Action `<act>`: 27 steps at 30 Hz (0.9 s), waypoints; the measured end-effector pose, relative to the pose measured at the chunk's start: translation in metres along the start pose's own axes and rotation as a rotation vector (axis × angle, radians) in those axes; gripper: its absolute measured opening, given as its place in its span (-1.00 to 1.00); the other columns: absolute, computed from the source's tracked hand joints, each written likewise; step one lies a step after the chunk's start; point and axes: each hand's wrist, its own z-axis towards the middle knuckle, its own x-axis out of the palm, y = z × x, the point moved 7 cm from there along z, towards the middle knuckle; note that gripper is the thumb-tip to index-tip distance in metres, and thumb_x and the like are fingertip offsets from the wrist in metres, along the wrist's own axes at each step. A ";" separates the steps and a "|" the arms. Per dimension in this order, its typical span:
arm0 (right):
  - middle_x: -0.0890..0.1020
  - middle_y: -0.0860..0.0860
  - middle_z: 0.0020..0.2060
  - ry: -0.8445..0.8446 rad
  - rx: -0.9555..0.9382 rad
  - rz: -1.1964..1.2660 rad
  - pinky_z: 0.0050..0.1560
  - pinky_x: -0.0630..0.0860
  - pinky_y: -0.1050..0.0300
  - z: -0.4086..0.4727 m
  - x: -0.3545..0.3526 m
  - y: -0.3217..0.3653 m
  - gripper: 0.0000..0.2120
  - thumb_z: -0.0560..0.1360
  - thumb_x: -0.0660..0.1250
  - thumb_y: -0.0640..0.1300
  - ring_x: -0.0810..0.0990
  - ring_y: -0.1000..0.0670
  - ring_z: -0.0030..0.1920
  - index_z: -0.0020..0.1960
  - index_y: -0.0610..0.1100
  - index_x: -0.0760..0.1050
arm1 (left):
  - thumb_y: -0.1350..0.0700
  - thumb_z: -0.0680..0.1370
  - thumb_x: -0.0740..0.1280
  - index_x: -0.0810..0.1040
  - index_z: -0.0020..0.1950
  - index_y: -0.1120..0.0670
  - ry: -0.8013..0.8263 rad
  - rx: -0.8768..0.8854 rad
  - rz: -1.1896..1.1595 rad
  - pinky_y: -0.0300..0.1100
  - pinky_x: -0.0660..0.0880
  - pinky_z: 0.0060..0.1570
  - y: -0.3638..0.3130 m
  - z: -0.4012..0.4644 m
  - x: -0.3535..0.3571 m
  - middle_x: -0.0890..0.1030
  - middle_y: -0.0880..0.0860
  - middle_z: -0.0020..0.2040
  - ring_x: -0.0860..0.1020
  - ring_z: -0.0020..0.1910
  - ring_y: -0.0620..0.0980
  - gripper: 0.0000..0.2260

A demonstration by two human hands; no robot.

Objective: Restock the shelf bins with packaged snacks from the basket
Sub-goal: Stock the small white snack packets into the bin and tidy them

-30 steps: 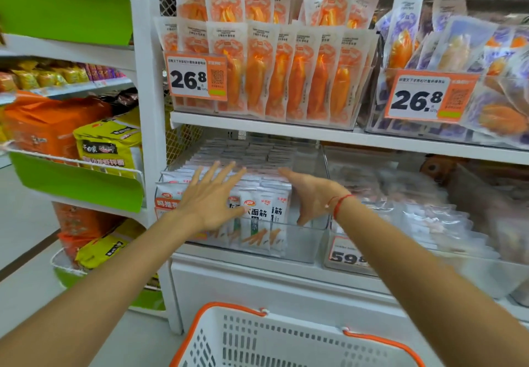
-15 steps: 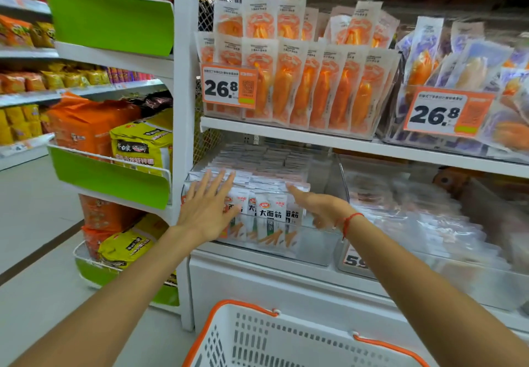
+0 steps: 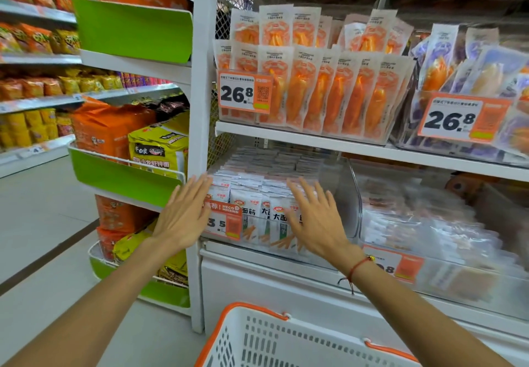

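Head view, store shelving, lower shelf level.

Left hand (image 3: 183, 218): fingers straight and spread, palm toward the shelf, at the left front corner of the clear bin (image 3: 340, 195); it overlaps the white upright post (image 3: 201, 137) and the bin's left edge. Holds nothing. Whether it touches the bin front cannot be told.

Right hand (image 3: 316, 220): fingers straight and spread, palm forward, in front of the bin's right half, over the front row of packets. Holds nothing. Red string bracelet (image 3: 357, 266) on the wrist.

White snack packets (image 3: 257, 212): upright in tight rows, filling the clear bin from front to back; black lettering and orange sticks printed on the fronts. Both hands are at the front row.

Orange price tag (image 3: 226, 220): fixed to the bin front, between the two hands, partly hidden by the left hand.

Basket (image 3: 257, 341): white with orange rim, at the bottom edge of the frame below the hands; its inside is not visible.

Upper shelf: orange packets (image 3: 329, 92) standing in rows, tag reading 26.8 (image 3: 243, 93). To their right, purple packets (image 3: 458, 60) with a second 26.8 tag (image 3: 461, 117).

Neighbouring bin (image 3: 429, 223) to the right: clear packets, blurred.

Left side rack: green trays (image 3: 126, 178) with orange and yellow bags.
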 end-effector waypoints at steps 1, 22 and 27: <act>-0.03 0.00 0.56 0.062 0.000 -0.021 0.52 -0.12 -0.18 -0.001 0.005 0.000 -0.42 0.62 -0.02 0.16 -0.09 -0.14 0.54 0.56 0.06 -0.15 | 0.01 0.65 -0.02 -0.20 0.55 0.01 0.041 -0.009 0.016 -0.09 -0.19 0.50 0.000 0.000 0.001 -0.16 -0.05 0.56 -0.14 0.54 -0.09 -0.47; 0.38 -0.08 0.40 -0.107 0.379 -0.027 0.31 0.27 0.01 -0.156 -0.078 -0.207 -0.59 0.59 0.13 -0.15 0.30 -0.14 0.40 0.43 -0.03 0.33 | 0.10 0.64 0.05 0.25 0.49 0.05 0.139 0.416 -0.080 -0.09 0.18 0.42 -0.338 0.002 0.037 0.24 0.04 0.51 0.21 0.48 0.02 -0.61; -0.02 -0.03 0.55 0.203 0.438 -0.178 0.47 -0.07 -0.20 -0.152 -0.047 -0.249 -0.50 0.64 -0.07 0.12 -0.06 -0.11 0.54 0.55 0.12 -0.08 | -0.02 0.67 -0.11 0.03 0.56 0.00 0.312 0.344 0.080 -0.01 -0.04 0.49 -0.362 0.025 0.090 0.06 0.03 0.56 0.05 0.54 0.00 -0.56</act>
